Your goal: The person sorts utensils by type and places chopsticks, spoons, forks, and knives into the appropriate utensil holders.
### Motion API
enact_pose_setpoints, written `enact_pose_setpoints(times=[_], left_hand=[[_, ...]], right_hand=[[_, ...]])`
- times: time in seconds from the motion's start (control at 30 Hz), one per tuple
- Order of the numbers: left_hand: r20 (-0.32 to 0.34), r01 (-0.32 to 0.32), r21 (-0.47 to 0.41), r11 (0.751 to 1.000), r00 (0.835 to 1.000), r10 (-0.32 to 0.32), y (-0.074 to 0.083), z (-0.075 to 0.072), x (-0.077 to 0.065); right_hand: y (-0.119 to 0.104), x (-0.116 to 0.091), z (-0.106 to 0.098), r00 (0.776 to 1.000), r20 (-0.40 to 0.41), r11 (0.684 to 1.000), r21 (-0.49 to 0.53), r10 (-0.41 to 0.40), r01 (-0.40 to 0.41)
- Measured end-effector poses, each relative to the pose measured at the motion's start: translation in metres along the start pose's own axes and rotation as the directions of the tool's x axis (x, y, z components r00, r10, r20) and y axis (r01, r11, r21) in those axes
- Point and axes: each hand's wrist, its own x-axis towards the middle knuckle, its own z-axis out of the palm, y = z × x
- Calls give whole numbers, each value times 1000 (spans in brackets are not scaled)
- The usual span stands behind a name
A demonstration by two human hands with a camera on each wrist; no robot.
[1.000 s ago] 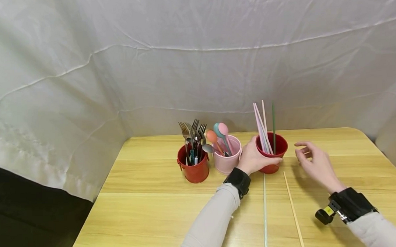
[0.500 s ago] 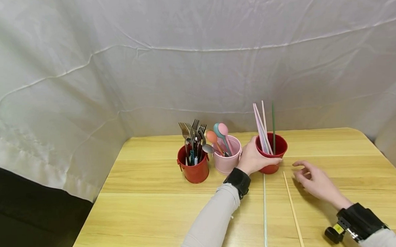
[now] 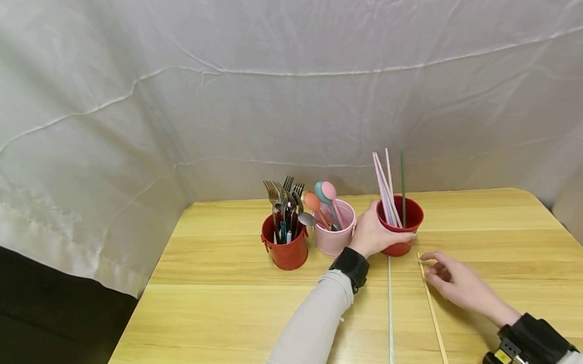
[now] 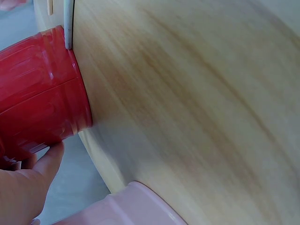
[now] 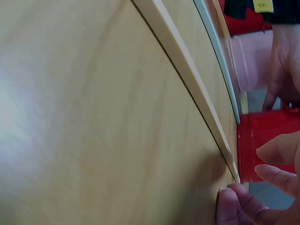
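Note:
My left hand [image 3: 373, 231] grips the right-hand red bucket [image 3: 398, 249], thumb across its front below the rim. Several pale pink and lilac chopsticks [image 3: 383, 186] and a green chopstick [image 3: 402, 180] stand in it, leaning. On the table, a tan wooden chopstick [image 3: 435, 319] points toward the bucket. Beside its far end is my right hand [image 3: 454, 283], fingers loosely bent. In the right wrist view, thumb and index finger are apart, and other fingertips [image 5: 228, 201] are at the chopstick's end; contact is unclear. A pale green chopstick [image 3: 390, 313] lies to the left.
A pink bucket [image 3: 334, 242] with several spoons stands just left of my left hand. Farther left is another red bucket [image 3: 289, 256] holding several forks and other cutlery. Grey cloth [image 3: 287, 95] hangs behind the wooden table [image 3: 209, 316].
My right hand has moved toward me and then left, from beside the red bucket to the tan chopstick's far end. The left hand and buckets have stayed in place.

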Motion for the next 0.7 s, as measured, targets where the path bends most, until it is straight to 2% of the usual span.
enact_pose_setpoints(times=[0.4, 0.7], left_hand=[[-3, 3, -9, 1000, 1000, -3, 0, 0, 0], [1, 0, -18, 1000, 1000, 0, 1, -1, -1]], right_hand=[[-10, -13, 13, 994, -17, 992, -63, -112, 111], [-15, -19, 14, 995, 78, 996, -69, -56, 61]])
